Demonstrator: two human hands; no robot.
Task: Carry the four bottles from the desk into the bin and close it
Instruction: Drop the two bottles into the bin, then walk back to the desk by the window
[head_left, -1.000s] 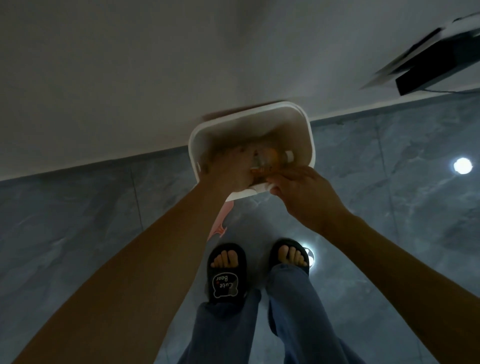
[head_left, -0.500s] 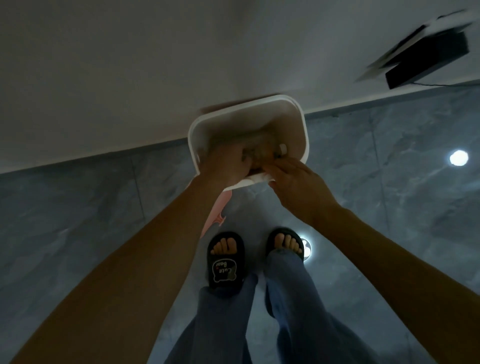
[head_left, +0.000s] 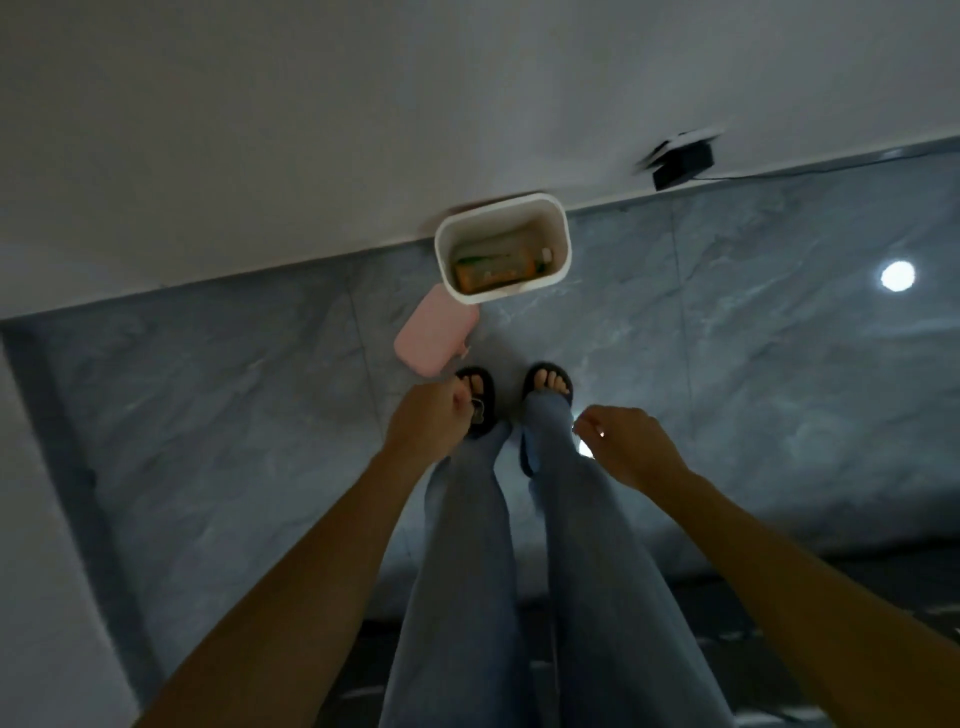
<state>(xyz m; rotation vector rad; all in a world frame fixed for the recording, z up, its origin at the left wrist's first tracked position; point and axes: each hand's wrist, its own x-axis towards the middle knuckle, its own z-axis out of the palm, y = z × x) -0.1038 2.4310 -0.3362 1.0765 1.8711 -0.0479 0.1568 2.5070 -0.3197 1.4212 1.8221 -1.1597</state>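
- Bin (head_left: 560, 244): uncovered, against wall; bottles (head_left: 493, 267) inside.
- Lid (head_left: 434, 335): on floor beside bin.
- Left hand (head_left: 428, 423), right hand (head_left: 626, 447): fingers loosely curled, holding nothing.

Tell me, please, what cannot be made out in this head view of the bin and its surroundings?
- Bottle count in the white bin: dim, small; only an orange label shows.
- Pink lid: its upper end is behind the bin.
- Dark object on the wall: motion-blurred.
- Left sandal: partly behind the left hand.
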